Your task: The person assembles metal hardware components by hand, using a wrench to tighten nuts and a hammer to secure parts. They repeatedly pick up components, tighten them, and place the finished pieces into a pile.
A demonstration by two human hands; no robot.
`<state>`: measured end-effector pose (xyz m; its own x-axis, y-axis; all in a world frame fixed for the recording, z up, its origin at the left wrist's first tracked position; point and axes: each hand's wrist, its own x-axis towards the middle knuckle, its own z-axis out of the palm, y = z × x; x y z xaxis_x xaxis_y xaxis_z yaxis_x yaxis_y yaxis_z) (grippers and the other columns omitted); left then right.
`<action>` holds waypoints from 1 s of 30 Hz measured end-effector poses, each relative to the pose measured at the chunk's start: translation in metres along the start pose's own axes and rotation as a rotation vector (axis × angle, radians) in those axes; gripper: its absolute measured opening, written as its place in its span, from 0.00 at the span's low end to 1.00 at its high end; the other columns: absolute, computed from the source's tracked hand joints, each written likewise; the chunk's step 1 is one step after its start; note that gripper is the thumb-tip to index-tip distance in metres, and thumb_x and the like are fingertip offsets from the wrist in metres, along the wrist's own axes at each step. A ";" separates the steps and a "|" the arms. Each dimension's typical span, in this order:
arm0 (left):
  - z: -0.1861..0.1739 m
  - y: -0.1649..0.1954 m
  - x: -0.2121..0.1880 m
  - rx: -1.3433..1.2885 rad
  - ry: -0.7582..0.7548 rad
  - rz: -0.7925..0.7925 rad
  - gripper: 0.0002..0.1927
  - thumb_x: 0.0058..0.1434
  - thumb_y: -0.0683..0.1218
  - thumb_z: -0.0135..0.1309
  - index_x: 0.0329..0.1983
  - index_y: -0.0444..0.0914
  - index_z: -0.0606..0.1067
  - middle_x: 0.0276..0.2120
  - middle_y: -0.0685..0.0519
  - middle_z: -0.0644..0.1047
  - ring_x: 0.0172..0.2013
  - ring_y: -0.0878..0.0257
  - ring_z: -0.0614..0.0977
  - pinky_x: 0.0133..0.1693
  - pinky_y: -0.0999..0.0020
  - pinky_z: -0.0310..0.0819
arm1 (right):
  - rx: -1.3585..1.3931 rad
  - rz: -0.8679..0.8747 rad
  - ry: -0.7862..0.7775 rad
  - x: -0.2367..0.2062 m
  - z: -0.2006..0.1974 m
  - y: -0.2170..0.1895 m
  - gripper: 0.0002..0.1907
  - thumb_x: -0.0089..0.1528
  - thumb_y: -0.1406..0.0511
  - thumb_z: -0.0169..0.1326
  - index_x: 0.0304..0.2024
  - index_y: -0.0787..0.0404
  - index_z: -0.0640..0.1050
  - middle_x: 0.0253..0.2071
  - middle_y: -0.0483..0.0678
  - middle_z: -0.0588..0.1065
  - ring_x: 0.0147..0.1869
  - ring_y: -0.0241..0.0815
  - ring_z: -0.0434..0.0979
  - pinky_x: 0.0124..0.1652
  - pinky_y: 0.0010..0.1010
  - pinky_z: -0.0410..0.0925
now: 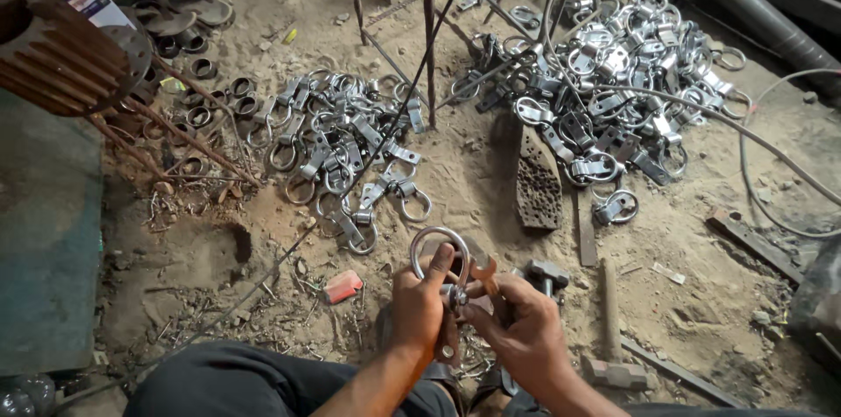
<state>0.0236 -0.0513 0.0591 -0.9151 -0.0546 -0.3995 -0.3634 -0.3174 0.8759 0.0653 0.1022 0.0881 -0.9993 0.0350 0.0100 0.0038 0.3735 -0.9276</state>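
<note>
My left hand (419, 303) grips a shiny metal ring clamp (438, 250) by its lower part, ring upward, above a dusty floor. My right hand (517, 321) holds a small rusty open-ended spanner (484, 277) against the clamp's bolt (456, 294), just right of the left hand. Both hands meet at the bottom centre of the view, over my dark trouser legs (228, 382).
Two heaps of ring clamps lie ahead, one at centre (350, 154) and a bigger one at the right (613, 93). A hammer (609, 329) lies right of my hands. A perforated metal block (536, 185), dark rings (210, 97), rusty rods (427, 31) and a grey cable (771, 145) surround them.
</note>
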 end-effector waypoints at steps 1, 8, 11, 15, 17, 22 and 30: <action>0.000 -0.002 0.002 0.024 0.000 0.056 0.25 0.67 0.59 0.59 0.28 0.31 0.80 0.16 0.55 0.74 0.15 0.71 0.68 0.18 0.74 0.58 | -0.033 -0.014 0.027 0.001 0.000 0.000 0.12 0.53 0.64 0.69 0.36 0.61 0.83 0.19 0.42 0.68 0.21 0.31 0.59 0.22 0.28 0.56; -0.002 -0.009 -0.001 -0.102 -0.076 0.030 0.19 0.62 0.56 0.60 0.29 0.34 0.78 0.19 0.56 0.75 0.18 0.69 0.71 0.21 0.71 0.62 | -0.133 -0.007 0.008 0.000 0.000 -0.007 0.13 0.51 0.62 0.71 0.34 0.60 0.84 0.19 0.42 0.70 0.20 0.33 0.62 0.23 0.30 0.59; -0.001 -0.006 -0.001 -0.092 -0.083 0.105 0.20 0.64 0.57 0.61 0.29 0.35 0.77 0.21 0.58 0.74 0.20 0.72 0.70 0.23 0.72 0.62 | -0.086 -0.058 0.019 -0.001 0.000 -0.009 0.16 0.48 0.63 0.71 0.35 0.62 0.82 0.22 0.40 0.72 0.20 0.32 0.63 0.21 0.30 0.60; 0.001 -0.003 -0.001 -0.060 -0.018 0.011 0.21 0.63 0.57 0.59 0.28 0.35 0.79 0.19 0.58 0.74 0.18 0.72 0.68 0.22 0.72 0.60 | -0.107 -0.158 0.071 0.000 0.000 -0.004 0.18 0.46 0.61 0.73 0.35 0.62 0.83 0.21 0.42 0.70 0.20 0.32 0.63 0.21 0.29 0.58; 0.001 -0.003 -0.001 -0.058 -0.014 -0.004 0.20 0.63 0.57 0.59 0.27 0.36 0.79 0.18 0.58 0.73 0.18 0.71 0.68 0.21 0.72 0.59 | -0.166 -0.123 0.075 0.000 -0.001 0.000 0.20 0.46 0.59 0.75 0.35 0.62 0.83 0.18 0.45 0.66 0.20 0.33 0.62 0.22 0.30 0.57; 0.002 -0.004 -0.001 -0.064 -0.039 0.024 0.22 0.62 0.58 0.59 0.24 0.35 0.77 0.16 0.56 0.74 0.16 0.69 0.70 0.20 0.70 0.60 | -0.100 0.015 0.017 -0.001 -0.002 0.003 0.14 0.51 0.61 0.72 0.32 0.61 0.84 0.17 0.43 0.69 0.20 0.32 0.63 0.22 0.29 0.58; -0.002 -0.009 0.005 -0.024 0.021 0.002 0.23 0.63 0.58 0.58 0.23 0.35 0.79 0.16 0.56 0.74 0.16 0.69 0.69 0.20 0.70 0.60 | -0.033 -0.036 0.052 -0.001 0.000 -0.001 0.15 0.49 0.64 0.72 0.34 0.62 0.83 0.20 0.42 0.72 0.20 0.30 0.62 0.21 0.25 0.57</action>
<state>0.0223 -0.0505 0.0490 -0.9119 -0.0755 -0.4034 -0.3568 -0.3399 0.8702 0.0660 0.1020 0.0895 -0.9956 0.0688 0.0632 -0.0300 0.4057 -0.9135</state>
